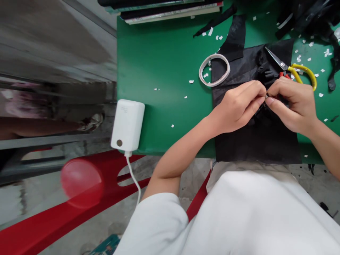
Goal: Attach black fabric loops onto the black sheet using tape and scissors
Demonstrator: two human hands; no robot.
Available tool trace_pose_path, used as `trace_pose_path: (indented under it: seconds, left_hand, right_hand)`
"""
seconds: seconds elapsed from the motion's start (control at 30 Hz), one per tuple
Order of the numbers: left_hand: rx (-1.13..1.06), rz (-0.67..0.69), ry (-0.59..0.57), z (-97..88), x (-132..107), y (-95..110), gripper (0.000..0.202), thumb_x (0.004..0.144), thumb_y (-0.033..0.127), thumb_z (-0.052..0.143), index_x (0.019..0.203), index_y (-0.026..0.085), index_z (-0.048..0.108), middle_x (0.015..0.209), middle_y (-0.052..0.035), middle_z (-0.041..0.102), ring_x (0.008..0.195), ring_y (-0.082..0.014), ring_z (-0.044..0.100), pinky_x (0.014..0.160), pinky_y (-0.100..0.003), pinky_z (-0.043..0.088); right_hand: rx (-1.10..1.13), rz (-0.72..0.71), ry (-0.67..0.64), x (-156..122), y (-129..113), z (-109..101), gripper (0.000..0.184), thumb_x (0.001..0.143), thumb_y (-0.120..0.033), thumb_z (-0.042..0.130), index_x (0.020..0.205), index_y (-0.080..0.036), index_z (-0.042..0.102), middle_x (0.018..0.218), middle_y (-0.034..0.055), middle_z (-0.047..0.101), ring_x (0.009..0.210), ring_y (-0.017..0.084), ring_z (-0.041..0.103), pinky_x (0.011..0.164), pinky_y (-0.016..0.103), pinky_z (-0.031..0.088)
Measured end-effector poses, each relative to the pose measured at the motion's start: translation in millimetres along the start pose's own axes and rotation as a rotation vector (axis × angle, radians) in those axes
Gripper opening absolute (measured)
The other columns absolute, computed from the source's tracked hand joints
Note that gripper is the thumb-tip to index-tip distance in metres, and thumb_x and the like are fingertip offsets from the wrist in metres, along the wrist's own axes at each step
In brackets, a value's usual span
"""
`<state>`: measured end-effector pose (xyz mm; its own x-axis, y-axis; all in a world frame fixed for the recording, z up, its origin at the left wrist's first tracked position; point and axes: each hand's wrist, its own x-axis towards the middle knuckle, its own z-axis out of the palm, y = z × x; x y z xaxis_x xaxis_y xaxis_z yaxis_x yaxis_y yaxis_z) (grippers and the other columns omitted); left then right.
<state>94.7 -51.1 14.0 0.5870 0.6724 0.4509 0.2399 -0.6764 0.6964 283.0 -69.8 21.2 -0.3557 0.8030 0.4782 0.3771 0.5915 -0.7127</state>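
Observation:
My left hand (240, 104) and my right hand (293, 102) meet fingertip to fingertip above a black sheet (255, 145). Both are pinched closed on something tiny between them, mostly hidden by the fingers. Beneath and behind the fingers lies a bunched black strip (262, 69). Scissors (288, 67) with yellow handles rest partly open just beyond my right hand, and a bit of red shows beside them. To the left of the sheet's upper part, a roll of white tape (201, 71) lies flat, overlapping its edge.
A white power bank (129, 124) with a cable sits at the left edge of the green table (164, 71). Books (170, 12) lie at the back. Black scraps (316, 17) and small white paper bits are scattered at the right. A red chair (106, 166) stands left.

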Motion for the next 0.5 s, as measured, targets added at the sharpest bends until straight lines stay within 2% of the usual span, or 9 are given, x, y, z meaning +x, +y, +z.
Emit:
trace_pose_path:
  seconds: [0.3, 0.5]
  left_hand:
    - [0.102, 0.017, -0.027, -0.6, -0.8, 3.5, 0.021, 0.102, 0.027, 0.035, 0.089, 0.022, 0.052, 0.083, -0.0029, 0.064, 0.077, -0.0153, 0.066, 0.074, -0.032, 0.055]
    - [0.097, -0.014, -0.028, -0.9, -0.8, 5.6, 0.022, 0.102, 0.027, 0.035, 0.088, 0.022, 0.051, 0.082, -0.0027, 0.064, 0.076, -0.0146, 0.066, 0.072, -0.031, 0.055]
  right_hand:
    - [0.058, 0.078, -0.015, 0.2, -2.2, -0.6, 0.021, 0.087, -0.025, 0.061, 0.07, -0.024, 0.05, 0.063, 0.0, 0.051, 0.058, 0.016, 0.045, 0.056, 0.035, 0.034]
    - [0.092, 0.027, -0.034, -0.2, 0.8, -1.3, 0.019, 0.087, -0.024, 0.062, 0.072, -0.023, 0.051, 0.063, -0.0008, 0.051, 0.058, 0.014, 0.045, 0.055, 0.034, 0.034]
